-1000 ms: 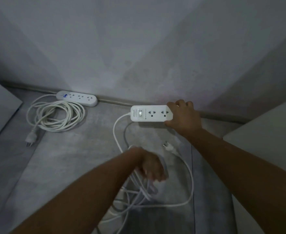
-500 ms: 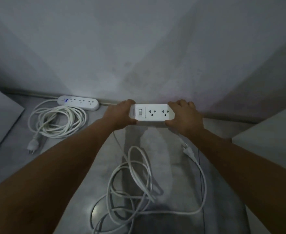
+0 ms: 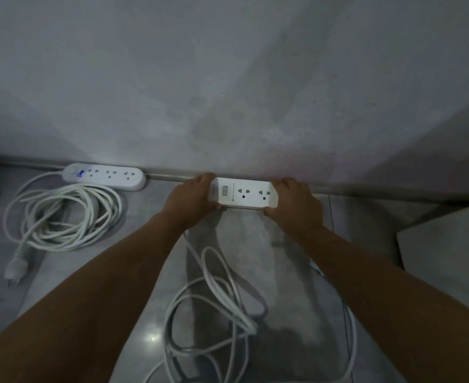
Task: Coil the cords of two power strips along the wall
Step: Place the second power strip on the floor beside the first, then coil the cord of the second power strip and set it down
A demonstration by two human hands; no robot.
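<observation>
At frame centre the two-socket power strip (image 3: 245, 193) lies along the foot of the wall (image 3: 227, 92). The left grip (image 3: 193, 199) is clamped round its switch end and the right grip (image 3: 296, 205) round the other. Its loose cord (image 3: 216, 305) sprawls in loops on the floor (image 3: 150, 244) at lower centre. At upper left lies the second strip (image 3: 104, 176), its coiled cord (image 3: 64, 217) just below it.

Grey floor (image 3: 366, 222), left power strip (image 3: 104, 176), its coiled cord (image 3: 114, 208), a loose white cord (image 3: 244, 319).
</observation>
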